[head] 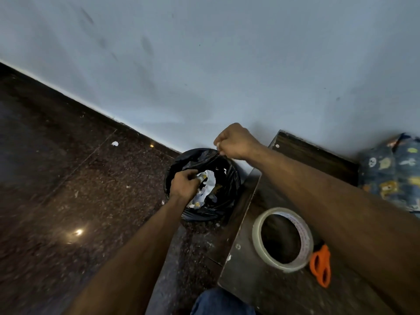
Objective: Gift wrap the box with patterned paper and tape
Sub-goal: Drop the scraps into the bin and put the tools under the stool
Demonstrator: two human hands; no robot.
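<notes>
My left hand (184,183) reaches into a black-lined waste bin (229,178) on the floor and is closed on a crumpled scrap of patterned paper (201,177). More paper scraps (208,189) lie inside the bin. My right hand (235,141) is a fist above the bin's far rim, pinching what looks like the liner's edge. A roll of clear tape (283,239) lies flat on the dark low table (261,285). The box wrapped in blue patterned paper (393,173) sits at the table's right edge, partly cut off by the frame.
Orange-handled scissors (321,266) lie just right of the tape, partly under my right forearm. A pale wall (227,64) stands behind the bin and table. The dark speckled floor (68,178) has small paper bits scattered on it. My knee (222,302) shows at the bottom.
</notes>
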